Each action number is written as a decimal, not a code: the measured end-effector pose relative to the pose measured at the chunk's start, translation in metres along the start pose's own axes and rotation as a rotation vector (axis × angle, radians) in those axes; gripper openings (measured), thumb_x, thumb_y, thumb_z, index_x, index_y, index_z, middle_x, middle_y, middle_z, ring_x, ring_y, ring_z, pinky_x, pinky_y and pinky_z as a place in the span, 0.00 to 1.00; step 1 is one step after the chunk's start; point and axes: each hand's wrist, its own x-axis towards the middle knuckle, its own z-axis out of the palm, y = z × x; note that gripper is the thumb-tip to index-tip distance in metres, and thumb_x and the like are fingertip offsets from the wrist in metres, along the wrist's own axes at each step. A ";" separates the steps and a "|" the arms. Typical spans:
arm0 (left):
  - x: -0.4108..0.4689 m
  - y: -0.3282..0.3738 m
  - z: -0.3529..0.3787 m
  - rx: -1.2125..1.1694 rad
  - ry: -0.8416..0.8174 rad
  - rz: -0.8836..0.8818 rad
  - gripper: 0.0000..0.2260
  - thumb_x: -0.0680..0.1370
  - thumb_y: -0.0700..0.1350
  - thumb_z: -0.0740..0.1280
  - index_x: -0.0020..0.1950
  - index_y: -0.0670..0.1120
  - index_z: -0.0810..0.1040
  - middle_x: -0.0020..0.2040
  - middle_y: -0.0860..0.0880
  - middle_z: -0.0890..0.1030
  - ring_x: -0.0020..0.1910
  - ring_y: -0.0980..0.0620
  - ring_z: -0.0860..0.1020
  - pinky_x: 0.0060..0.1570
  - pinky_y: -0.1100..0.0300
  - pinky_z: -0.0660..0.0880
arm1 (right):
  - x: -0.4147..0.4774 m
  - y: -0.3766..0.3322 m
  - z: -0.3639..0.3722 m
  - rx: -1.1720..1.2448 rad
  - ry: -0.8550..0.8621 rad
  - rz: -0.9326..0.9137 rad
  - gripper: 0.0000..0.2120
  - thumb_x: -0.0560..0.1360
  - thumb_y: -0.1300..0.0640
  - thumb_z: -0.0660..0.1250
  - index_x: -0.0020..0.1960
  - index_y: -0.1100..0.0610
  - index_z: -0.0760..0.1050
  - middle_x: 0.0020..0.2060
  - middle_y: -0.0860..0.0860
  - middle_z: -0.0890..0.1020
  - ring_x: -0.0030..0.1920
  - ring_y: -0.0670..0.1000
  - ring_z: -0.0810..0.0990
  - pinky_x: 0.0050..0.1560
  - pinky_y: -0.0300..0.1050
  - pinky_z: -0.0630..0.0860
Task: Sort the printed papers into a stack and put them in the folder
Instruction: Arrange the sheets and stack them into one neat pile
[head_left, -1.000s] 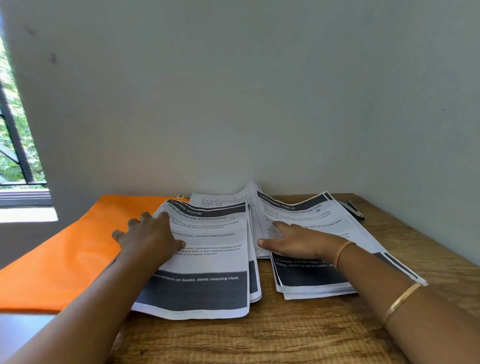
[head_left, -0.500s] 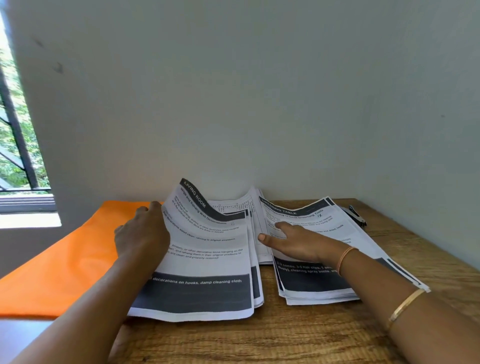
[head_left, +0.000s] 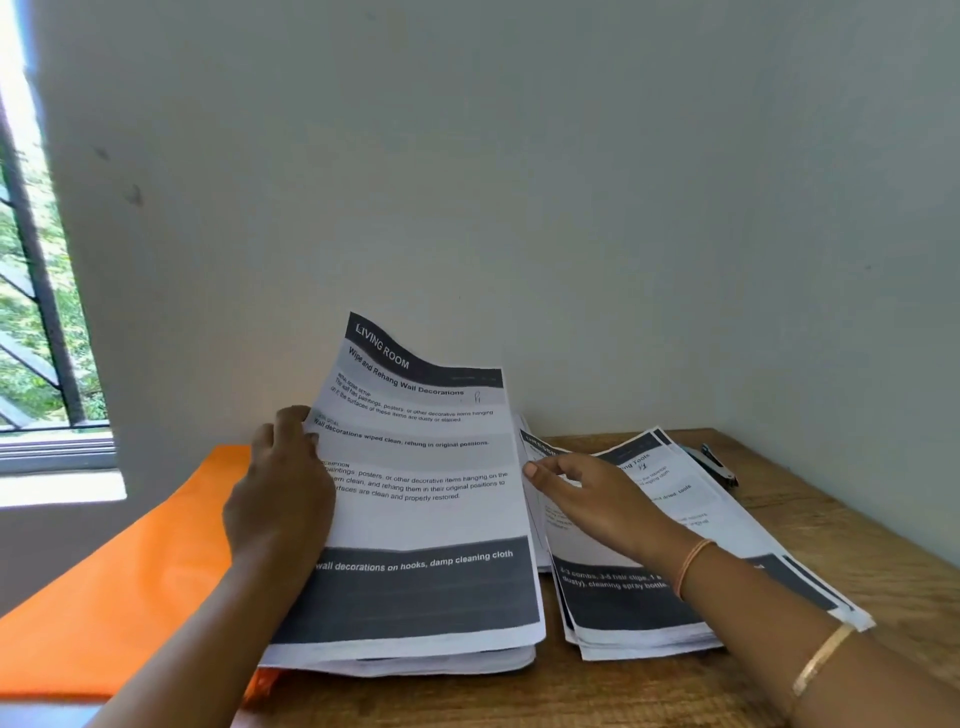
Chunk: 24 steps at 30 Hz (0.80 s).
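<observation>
Two piles of printed papers lie side by side on a wooden table (head_left: 675, 691). My left hand (head_left: 283, 483) grips the left edge of the top "Living Room" sheet (head_left: 431, 467) and holds its far end up off the left pile (head_left: 415, 657). My right hand (head_left: 587, 499) hovers low over the right pile (head_left: 649, 618) with fingers loosely bent, its fingertips near the lifted sheet's right edge. An orange folder (head_left: 130, 587) lies flat to the left, partly under the left pile.
A small dark stapler-like tool (head_left: 719, 465) sits at the back right of the table near the wall. White walls close off the back and right. A window (head_left: 36, 322) is at the left.
My left hand has lifted the far end of the top sheet of the left pile, from flat to steeply raised. My right hand came off the right pile and moved slightly left.
</observation>
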 end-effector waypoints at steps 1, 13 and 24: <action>0.000 0.000 0.000 -0.005 0.000 -0.003 0.11 0.82 0.42 0.54 0.63 0.46 0.68 0.58 0.41 0.73 0.48 0.34 0.74 0.39 0.52 0.64 | -0.002 -0.002 -0.001 0.060 0.010 -0.017 0.19 0.77 0.37 0.56 0.54 0.48 0.78 0.50 0.40 0.80 0.54 0.43 0.76 0.57 0.45 0.72; -0.008 0.012 0.006 -0.171 -0.027 0.019 0.15 0.81 0.37 0.54 0.67 0.44 0.67 0.60 0.40 0.73 0.55 0.37 0.72 0.43 0.55 0.61 | -0.006 -0.018 0.007 0.754 -0.063 0.089 0.09 0.79 0.57 0.64 0.58 0.51 0.76 0.53 0.50 0.83 0.51 0.49 0.83 0.52 0.43 0.79; -0.007 0.006 0.015 -0.246 -0.131 0.073 0.17 0.79 0.35 0.57 0.66 0.49 0.67 0.58 0.47 0.78 0.54 0.43 0.76 0.44 0.56 0.66 | 0.006 -0.009 -0.010 0.820 0.141 0.232 0.09 0.77 0.68 0.62 0.49 0.59 0.79 0.51 0.56 0.83 0.52 0.56 0.81 0.58 0.50 0.75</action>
